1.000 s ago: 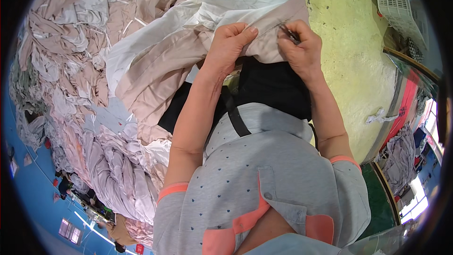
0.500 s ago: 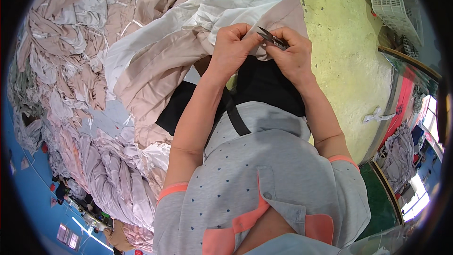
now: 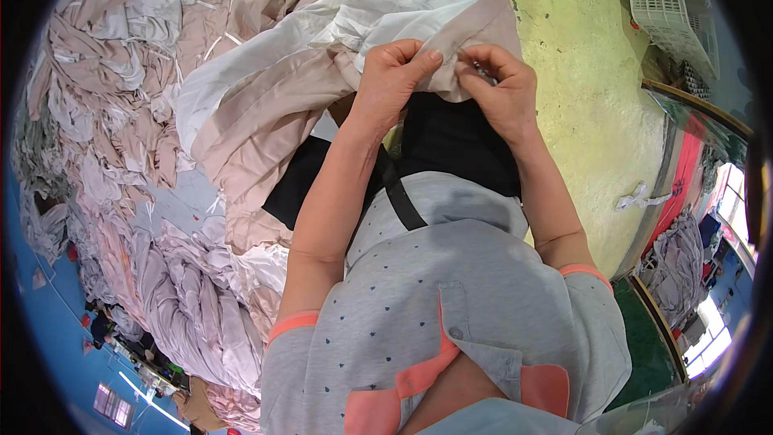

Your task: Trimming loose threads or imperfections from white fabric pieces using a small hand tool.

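Observation:
A beige cloth with a white side [image 3: 480, 22] lies over my lap and spreads to the left. My left hand [image 3: 394, 72] pinches its seamed beige edge between thumb and fingers. Just to the right, my right hand [image 3: 501, 84] is closed, its thumb and fingertips together at the cloth's edge. Small dark thread snips [image 3: 483, 72] are tucked in that hand; only a bit of metal shows between the fingers, the blades hidden. Whether the right fingertips also grip the cloth or a thread, I cannot tell.
Heaps of beige and white cloth [image 3: 121, 56] fill the left side, with lilac-grey cloth [image 3: 185, 298] nearer me. At the far right stands a white plastic basket [image 3: 656, 0] on the worn yellow-green floor [image 3: 588, 137]. A glass-edged table [image 3: 700, 117] is at the right.
The snips' blades, pointing left between my hands before, have turned out of sight into my right hand. My right fingertips have come together at the cloth's edge; my left hand has barely moved.

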`<state>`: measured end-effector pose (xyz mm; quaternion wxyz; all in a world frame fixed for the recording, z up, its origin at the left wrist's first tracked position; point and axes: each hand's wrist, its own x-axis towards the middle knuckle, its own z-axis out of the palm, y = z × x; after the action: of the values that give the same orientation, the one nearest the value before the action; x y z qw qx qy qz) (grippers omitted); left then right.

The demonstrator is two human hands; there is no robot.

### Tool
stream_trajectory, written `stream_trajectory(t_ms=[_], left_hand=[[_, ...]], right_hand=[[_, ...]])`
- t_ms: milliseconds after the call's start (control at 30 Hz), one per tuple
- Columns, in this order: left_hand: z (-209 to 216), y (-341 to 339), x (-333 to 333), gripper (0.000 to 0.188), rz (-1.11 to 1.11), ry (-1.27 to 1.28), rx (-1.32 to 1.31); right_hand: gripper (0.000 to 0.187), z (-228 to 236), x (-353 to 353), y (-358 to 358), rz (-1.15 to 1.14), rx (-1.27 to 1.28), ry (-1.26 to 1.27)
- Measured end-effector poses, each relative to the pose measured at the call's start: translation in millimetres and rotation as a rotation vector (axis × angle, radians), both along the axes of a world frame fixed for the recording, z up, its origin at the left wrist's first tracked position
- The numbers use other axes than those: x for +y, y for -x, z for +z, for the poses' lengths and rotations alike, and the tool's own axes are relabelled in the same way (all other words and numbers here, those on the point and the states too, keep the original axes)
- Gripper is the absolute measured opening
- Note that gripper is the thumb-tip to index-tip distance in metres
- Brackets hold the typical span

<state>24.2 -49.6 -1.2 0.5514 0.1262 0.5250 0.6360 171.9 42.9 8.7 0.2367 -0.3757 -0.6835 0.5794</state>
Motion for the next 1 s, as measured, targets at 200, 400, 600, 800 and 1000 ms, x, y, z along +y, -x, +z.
stream_trajectory(t_ms=[200,400,600,800,1000], left_hand=[[-3,-3,1,0.017,-0.053,0.022,0.171],[0,-10,4,0.02,0.004,0.028,0.142],[-1,-5,-2,0.019,-0.027,0.052,0.012],[4,-5,-2,0.016,-0.002,0.019,-0.08],[-2,-4,-3,0.014,-0.03,0.004,0.04]], right_hand=[[0.019,6,-3,4,0.102,-0.097,-0.425],[0.016,4,-1,5,0.045,-0.106,-0.526],[0.012,-2,12,-11,-0.117,-0.109,-0.257],[0.014,2,1,2,-0.005,-0.01,-0.136],[0.016,4,3,5,0.084,-0.091,-0.306]])
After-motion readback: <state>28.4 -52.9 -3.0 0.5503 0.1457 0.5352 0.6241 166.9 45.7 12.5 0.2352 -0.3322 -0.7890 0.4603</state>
